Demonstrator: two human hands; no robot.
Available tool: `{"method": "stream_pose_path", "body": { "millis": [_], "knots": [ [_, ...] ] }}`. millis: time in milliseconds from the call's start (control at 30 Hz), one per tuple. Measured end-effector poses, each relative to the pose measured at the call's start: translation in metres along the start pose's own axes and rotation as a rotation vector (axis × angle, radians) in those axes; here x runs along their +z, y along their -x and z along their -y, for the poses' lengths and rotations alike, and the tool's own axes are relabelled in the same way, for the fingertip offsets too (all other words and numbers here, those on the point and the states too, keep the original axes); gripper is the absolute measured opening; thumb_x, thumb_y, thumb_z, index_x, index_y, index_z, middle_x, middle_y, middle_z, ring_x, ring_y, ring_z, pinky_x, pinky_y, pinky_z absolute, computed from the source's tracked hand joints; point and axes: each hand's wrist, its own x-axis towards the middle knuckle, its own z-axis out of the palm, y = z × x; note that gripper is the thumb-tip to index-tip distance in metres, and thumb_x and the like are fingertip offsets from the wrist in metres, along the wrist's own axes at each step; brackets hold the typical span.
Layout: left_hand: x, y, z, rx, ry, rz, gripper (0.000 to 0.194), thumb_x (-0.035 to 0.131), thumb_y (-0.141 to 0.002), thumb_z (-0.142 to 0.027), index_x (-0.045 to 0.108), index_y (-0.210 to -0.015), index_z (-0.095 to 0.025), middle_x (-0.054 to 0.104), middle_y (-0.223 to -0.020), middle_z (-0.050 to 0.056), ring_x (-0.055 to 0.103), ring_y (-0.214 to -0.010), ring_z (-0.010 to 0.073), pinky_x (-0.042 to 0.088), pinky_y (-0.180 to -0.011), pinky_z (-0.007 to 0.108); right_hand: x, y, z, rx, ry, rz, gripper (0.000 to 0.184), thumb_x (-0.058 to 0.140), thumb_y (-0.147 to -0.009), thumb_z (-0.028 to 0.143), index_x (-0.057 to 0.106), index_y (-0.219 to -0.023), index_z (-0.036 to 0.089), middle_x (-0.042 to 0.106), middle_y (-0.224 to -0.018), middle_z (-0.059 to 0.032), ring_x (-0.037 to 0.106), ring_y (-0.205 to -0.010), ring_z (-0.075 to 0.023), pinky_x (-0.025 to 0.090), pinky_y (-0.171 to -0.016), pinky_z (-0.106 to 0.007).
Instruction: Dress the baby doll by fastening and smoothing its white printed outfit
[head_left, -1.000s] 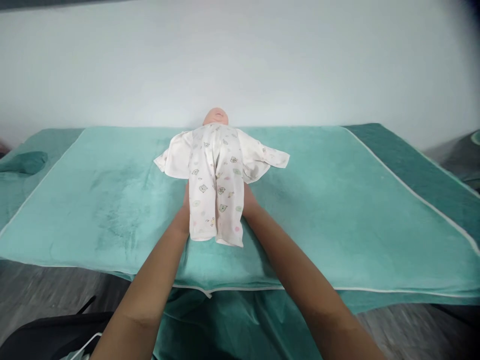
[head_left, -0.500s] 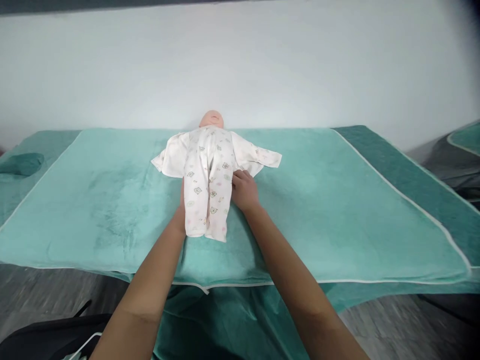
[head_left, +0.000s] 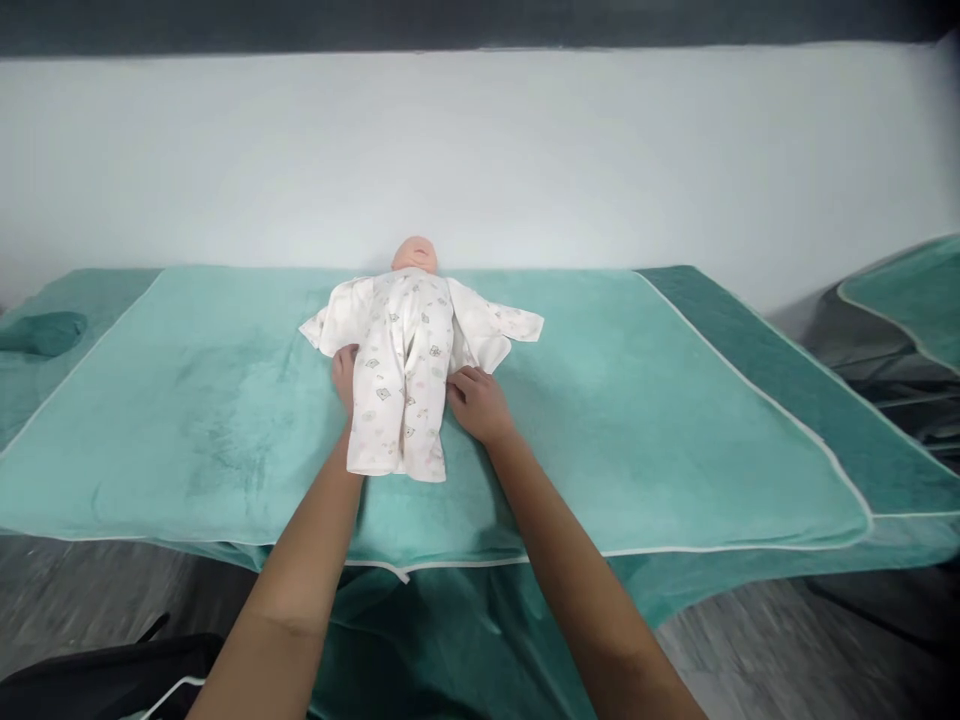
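A baby doll lies on its back on the bed, its bare head (head_left: 414, 256) near the wall. White baby trousers (head_left: 401, 400) with small printed animals lie over its front, legs pointing towards me. A white baby shirt (head_left: 491, 325) spreads out beneath, its sleeves stretched to both sides. My left hand (head_left: 343, 378) is closed at the left edge of the trousers, partly covered by the cloth. At the right edge, my right hand (head_left: 478, 402) has its fingers curled in against the trousers, just below the shirt's hem.
A light green velvety cover (head_left: 675, 450) with white piping lies over the bed by the white wall (head_left: 480, 160). A dark green cushion (head_left: 43, 333) rests at the far left. Another green-covered surface (head_left: 915, 290) stands at the right, and a black bag-like object (head_left: 105, 675) at lower left.
My view has tilted up and shifted slightly. My left hand has come out further from behind the trousers, its fingers now showing beside them. My right hand stays at the right edge.
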Motion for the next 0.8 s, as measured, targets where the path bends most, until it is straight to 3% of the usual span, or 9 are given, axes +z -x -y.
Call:
{"method": "stream_pose_path", "body": {
  "millis": [100, 167, 267, 367, 533, 667, 733, 800],
  "knots": [
    [0.0, -0.002, 0.008, -0.135, 0.05, -0.106, 0.046, 0.068, -0.089, -0.032, 0.058, -0.132, -0.019, 0.058, -0.135, 0.016, 0.053, -0.13, 0.0307, 0.05, -0.107, 0.044, -0.001, 0.0, -0.002, -0.044, -0.066, -0.024, 0.021, 0.057, -0.099, 0.028, 0.075, -0.089, 0.02, 0.072, -0.09, -0.0064, 0.061, -0.089, -0.0223, 0.043, -0.082, -0.036],
    [-0.009, -0.004, 0.014, -0.197, 0.101, -0.101, 0.039, 0.063, -0.089, -0.027, 0.061, -0.128, -0.023, 0.059, -0.133, 0.012, 0.052, -0.131, 0.0292, 0.05, -0.105, 0.041, -0.001, 0.001, -0.004, -0.073, -0.104, -0.031, 0.023, 0.06, -0.098, 0.03, 0.075, -0.083, 0.021, 0.072, -0.088, -0.0056, 0.06, -0.087, -0.0215, 0.043, -0.083, -0.037],
    [-0.029, -0.005, 0.023, -0.081, 0.042, -0.032, 0.018, 0.057, -0.09, -0.022, 0.072, -0.101, -0.024, 0.062, -0.135, 0.009, 0.045, -0.138, 0.0313, 0.043, -0.114, 0.046, 0.0, 0.002, -0.007, -0.074, -0.148, -0.041, 0.027, 0.06, -0.098, 0.03, 0.075, -0.077, 0.022, 0.073, -0.086, -0.0052, 0.06, -0.084, -0.0206, 0.043, -0.082, -0.037],
    [-0.044, 0.003, 0.026, 0.064, -0.077, 0.014, 0.019, 0.056, -0.09, -0.018, 0.075, -0.089, -0.022, 0.062, -0.137, 0.009, 0.04, -0.14, 0.0341, 0.038, -0.117, 0.051, 0.001, 0.001, -0.008, -0.054, -0.18, -0.043, 0.033, 0.056, -0.1, 0.03, 0.072, -0.072, 0.021, 0.072, -0.083, -0.0051, 0.061, -0.083, -0.0205, 0.044, -0.083, -0.037],
    [-0.045, 0.011, 0.026, -0.042, -0.112, 0.008, 0.024, 0.054, -0.084, -0.011, 0.076, -0.088, -0.019, 0.064, -0.127, 0.014, 0.051, -0.13, 0.0331, 0.045, -0.11, 0.05, 0.0, -0.001, -0.006, -0.007, -0.189, -0.02, 0.037, 0.053, -0.101, 0.032, 0.066, -0.067, 0.022, 0.067, -0.075, -0.0054, 0.061, -0.079, -0.0208, 0.044, -0.081, -0.037],
    [-0.049, 0.016, 0.02, -0.121, 0.134, 0.001, 0.028, 0.05, -0.093, -0.022, 0.076, -0.103, -0.019, 0.07, -0.114, 0.011, 0.065, -0.11, 0.0255, 0.05, -0.102, 0.042, -0.006, -0.001, -0.002, 0.015, -0.243, -0.04, 0.034, 0.052, -0.101, 0.035, 0.068, -0.074, 0.022, 0.068, -0.078, -0.0064, 0.062, -0.081, -0.0222, 0.046, -0.08, -0.037],
    [-0.056, 0.025, 0.014, -0.184, 0.322, 0.073, 0.033, 0.047, -0.099, -0.035, 0.074, -0.111, -0.02, 0.074, -0.114, 0.008, 0.067, -0.107, 0.0236, 0.052, -0.1, 0.039, -0.008, 0.001, 0.0, 0.041, -0.337, -0.055, 0.027, 0.053, -0.101, 0.037, 0.072, -0.087, 0.023, 0.072, -0.088, -0.0064, 0.063, -0.086, -0.0223, 0.048, -0.082, -0.038],
    [-0.064, 0.038, 0.007, -0.251, 0.475, 0.176, 0.04, 0.048, -0.1, -0.046, 0.072, -0.121, -0.02, 0.074, -0.124, 0.008, 0.066, -0.117, 0.0243, 0.05, -0.106, 0.039, -0.009, 0.004, 0.001, 0.108, -0.461, -0.055, 0.022, 0.057, -0.098, 0.04, 0.072, -0.099, 0.024, 0.074, -0.094, -0.005, 0.064, -0.086, -0.021, 0.05, -0.082, -0.037]
  ]
}}
